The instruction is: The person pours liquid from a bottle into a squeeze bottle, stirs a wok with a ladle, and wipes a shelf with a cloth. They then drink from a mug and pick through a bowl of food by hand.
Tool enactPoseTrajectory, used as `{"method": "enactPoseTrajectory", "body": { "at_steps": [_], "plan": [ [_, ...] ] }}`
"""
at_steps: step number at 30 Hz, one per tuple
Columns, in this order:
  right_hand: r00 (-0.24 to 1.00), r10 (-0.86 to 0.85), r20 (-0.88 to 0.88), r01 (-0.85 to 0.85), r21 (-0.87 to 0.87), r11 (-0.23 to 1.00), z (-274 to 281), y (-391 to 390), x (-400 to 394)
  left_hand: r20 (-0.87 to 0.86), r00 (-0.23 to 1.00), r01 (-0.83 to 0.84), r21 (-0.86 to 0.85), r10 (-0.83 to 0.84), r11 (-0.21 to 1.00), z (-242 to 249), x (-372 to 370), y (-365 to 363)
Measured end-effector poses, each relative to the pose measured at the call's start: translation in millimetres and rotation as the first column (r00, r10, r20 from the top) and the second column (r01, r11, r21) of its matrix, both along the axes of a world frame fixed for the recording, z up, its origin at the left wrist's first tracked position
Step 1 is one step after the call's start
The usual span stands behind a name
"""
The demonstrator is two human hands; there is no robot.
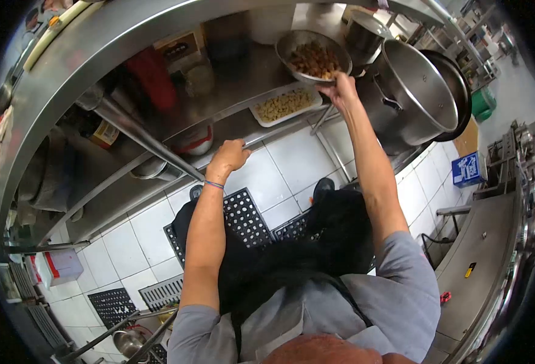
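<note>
My right hand [343,91] is closed on the near rim of a round metal bowl [286,47], on a steel shelf under the counter. Brown chunks of food [315,59] lie in the bowl. My left hand [230,156] hangs above the floor in front of the lower shelf, its fingers curled and their tips partly hidden; whether it holds anything does not show. Between the hands, farther forward, a white tray [257,113] of pale diced food [286,105] rests on the lower shelf.
Large steel pots [422,91] stand right of the bowl. A steel post [149,142] slants down left of my left hand. Black perforated mats [243,215] lie on the tiled floor by my feet. A blue box [468,169] is at the right.
</note>
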State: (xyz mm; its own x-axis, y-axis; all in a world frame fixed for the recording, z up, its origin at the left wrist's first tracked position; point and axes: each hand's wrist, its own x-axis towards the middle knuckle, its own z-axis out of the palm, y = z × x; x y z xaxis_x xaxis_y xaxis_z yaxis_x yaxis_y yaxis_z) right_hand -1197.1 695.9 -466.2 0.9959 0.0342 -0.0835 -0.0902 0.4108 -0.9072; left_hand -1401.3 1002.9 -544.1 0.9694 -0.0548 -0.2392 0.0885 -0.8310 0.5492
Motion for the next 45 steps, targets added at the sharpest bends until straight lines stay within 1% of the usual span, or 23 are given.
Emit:
{"method": "enactPoseTrajectory", "body": {
  "at_steps": [5,8,9,11,12,13,15,18,20,21,24,25,28,29,32,34,35,38,39,41,42,43,45],
  "plan": [
    [0.993,0.088,-0.076,-0.083,0.071,0.994,-8,-6,17,0.055,0.998,0.016,0.032,-0.017,0.999,-9,3,11],
    [0.995,0.101,-0.021,-0.100,0.058,0.993,-9,-7,3,0.103,0.995,0.001,-0.026,0.002,1.000,3,0,8],
    [0.991,0.129,-0.033,-0.125,0.103,0.987,-4,-7,-8,0.193,0.980,0.051,-0.046,-0.041,0.998,5,3,6],
    [0.981,0.189,-0.050,-0.176,0.195,0.965,2,-12,-46,0.098,0.994,-0.001,-0.351,0.038,0.937,22,9,-5],
    [0.966,0.245,-0.079,-0.221,0.231,0.947,-3,-20,-61,0.038,0.997,-0.035,-0.492,0.062,0.870,30,10,-13],
    [0.948,0.298,-0.107,-0.261,0.269,0.927,-7,-27,-78,-0.062,0.991,-0.125,-0.721,0.117,0.681,36,9,-22],
    [0.962,0.233,-0.140,-0.223,0.088,0.971,-7,-27,-126,-0.284,0.952,-0.299,-0.944,0.117,0.141,44,8,-39],
    [0.976,0.110,-0.191,-0.135,-0.126,0.983,-19,-24,-183,-0.278,0.953,-0.281,-0.960,-0.120,-0.007,49,2,-43],
    [0.933,0.183,-0.311,-0.177,0.046,0.983,-20,-28,-202,-0.359,0.933,-0.346,-0.916,-0.033,0.204,45,-8,-51],
    [0.937,0.231,-0.261,-0.230,0.037,0.973,-29,-36,-208,-0.403,0.915,-0.389,-0.892,-0.014,0.231,40,-13,-56],
    [0.870,0.379,-0.317,-0.301,0.269,0.915,-9,-55,-218,-0.513,0.858,-0.500,-0.825,0.023,0.262,23,-32,-60],
    [0.837,0.471,-0.278,-0.344,0.402,0.848,-21,-68,-209,-0.535,0.844,-0.487,-0.795,-0.040,0.360,1,-32,-43],
    [0.867,0.380,-0.324,-0.179,0.508,0.842,-39,-74,-202,-0.512,0.859,-0.494,-0.810,0.028,0.315,8,-55,-47],
    [0.842,0.360,-0.403,-0.164,0.444,0.881,0,-62,-218,-0.496,0.868,-0.481,-0.822,0.032,0.305,6,-62,-48],
    [0.840,0.336,-0.426,-0.194,0.342,0.919,-34,-45,-202,-0.496,0.864,-0.448,-0.833,-0.082,0.324,22,-62,-40],
    [0.815,0.433,-0.385,-0.266,0.414,0.870,-41,-44,-192,-0.477,0.866,-0.414,-0.852,-0.149,0.321,42,-59,-40],
    [0.801,0.486,-0.349,-0.314,0.447,0.838,-42,-45,-193,-0.462,0.874,-0.420,-0.875,-0.151,0.240,47,-62,-45],
    [0.812,0.459,-0.361,-0.281,0.447,0.849,-25,-55,-202,-0.394,0.916,-0.353,-0.884,-0.080,0.307,40,-64,-41],
    [0.851,0.325,-0.412,-0.199,0.318,0.927,-31,-61,-200,-0.371,0.928,-0.342,-0.885,-0.033,0.317,33,-62,-37],
    [0.986,0.038,-0.162,-0.073,-0.214,0.974,-34,-79,-198,-0.311,0.950,-0.294,-0.878,0.016,0.377,35,-62,-41],
    [0.999,-0.048,0.022,0.053,-0.446,0.893,-34,-82,-195,-0.282,0.958,-0.275,-0.872,0.043,0.404,35,-61,-43],
    [0.982,-0.156,0.107,0.188,-0.630,0.754,-29,-81,-192,-0.282,0.955,-0.295,-0.885,0.088,0.360,26,-59,-49],
    [0.957,-0.150,0.247,0.285,-0.723,0.630,-33,-78,-191,-0.355,0.929,-0.367,-0.860,0.102,0.354,-3,-54,-58]
  ]
}}
